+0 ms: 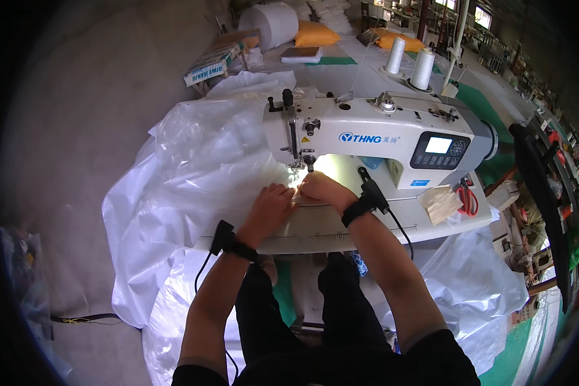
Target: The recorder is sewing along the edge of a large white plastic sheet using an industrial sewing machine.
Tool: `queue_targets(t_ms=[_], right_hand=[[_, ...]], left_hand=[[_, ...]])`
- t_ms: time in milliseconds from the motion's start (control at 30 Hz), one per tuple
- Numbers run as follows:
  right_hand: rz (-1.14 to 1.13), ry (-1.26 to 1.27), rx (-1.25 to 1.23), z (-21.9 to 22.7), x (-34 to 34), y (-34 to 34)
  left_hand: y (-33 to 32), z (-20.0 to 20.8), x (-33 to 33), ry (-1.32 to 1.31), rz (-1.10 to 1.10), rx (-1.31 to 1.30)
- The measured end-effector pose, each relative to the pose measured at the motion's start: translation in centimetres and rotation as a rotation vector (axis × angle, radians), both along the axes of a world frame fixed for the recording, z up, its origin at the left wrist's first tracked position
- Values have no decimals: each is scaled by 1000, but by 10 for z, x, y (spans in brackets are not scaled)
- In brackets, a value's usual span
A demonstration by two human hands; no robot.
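A white sewing machine [360, 135] stands in front of me, its lamp lighting the needle area. A large translucent white plastic sheet [206, 151] spreads over the left of the machine bed and hangs down its front. My left hand [273, 207] lies at the sheet's edge just before the presser foot [296, 168], fingers bent and pressed together on the plastic. Close beside it, my right hand [326, 188] is closed in a pinch at the same edge, right by the needle. The fingertips of both hands are partly lost in the glare.
Red-handled scissors [468, 201] and a brown paper piece [441, 202] lie on the bed's right side. Two white thread cones [422, 69] stand behind the machine. More plastic sheeting [473, 276] hangs at the lower right. A large white roll [270, 26] and orange sacks [316, 34] sit farther back.
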State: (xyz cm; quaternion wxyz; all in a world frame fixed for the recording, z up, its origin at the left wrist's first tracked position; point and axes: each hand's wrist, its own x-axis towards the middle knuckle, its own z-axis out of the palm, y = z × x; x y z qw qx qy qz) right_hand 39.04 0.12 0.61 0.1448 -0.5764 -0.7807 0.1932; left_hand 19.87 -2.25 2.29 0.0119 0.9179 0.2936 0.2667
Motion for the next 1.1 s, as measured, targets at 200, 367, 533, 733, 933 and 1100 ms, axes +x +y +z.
queue_targets(t_ms=[200,367,533,733,933,1100], right_hand=[[-208,284,161,1,-2,-51],[-176,84,400,1,-15,-68],[-143,91,464,-1,-18,-63],[-293,185,69,0,-11,-29],[-315,314,-204,-4,-6,9],[-149,114,-72,-1,-4,6]], left_hand=[[0,-8,-2,-27,9,-39],[4,-5,-3,-56,-22,-116],[5,-10,-3,-99,-11,-104],[31,-4,12,-95,183,-379],[24,14,22,160,342,-265],[-11,-12,21,-45,148,83]])
